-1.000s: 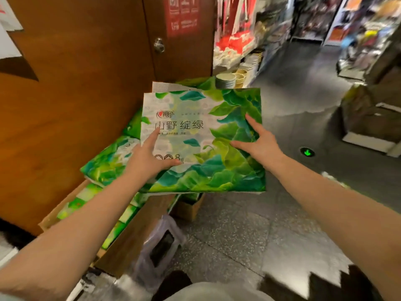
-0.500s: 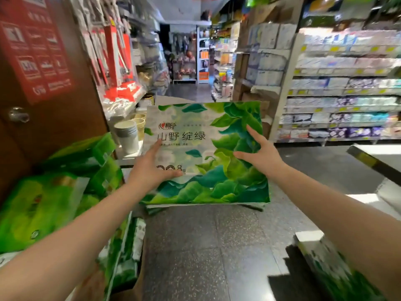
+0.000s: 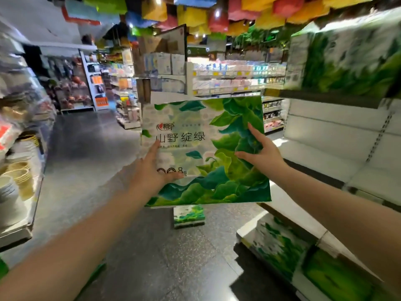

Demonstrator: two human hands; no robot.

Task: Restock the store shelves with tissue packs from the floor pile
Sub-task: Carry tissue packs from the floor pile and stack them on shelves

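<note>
You hold one tissue pack [image 3: 206, 151] up in front of you at about chest height, its printed face with green leaves and dark lettering turned toward you. Your left hand [image 3: 152, 172] grips the pack's lower left part, the thumb lying across the front near the bottom print and the forefinger stretched up along the left edge; the other fingers go behind the pack, where you cannot see them. Your right hand [image 3: 262, 153] grips the right side, thumb and forefinger spread on the leafy print and the rest wrapped round the edge. The pack hangs clear of the dark speckled floor [image 3: 152, 257]. To your right stands a white shelf unit [image 3: 338, 131], with more green packs on its top shelf [image 3: 347, 61] and on its lowest shelf [image 3: 282, 246], both blurred. A small green pack [image 3: 189, 216] seems to stand on the floor just below the held one, though its outline is smeared. On your left is a rack with stacked bowls [image 3: 20, 177].
</note>
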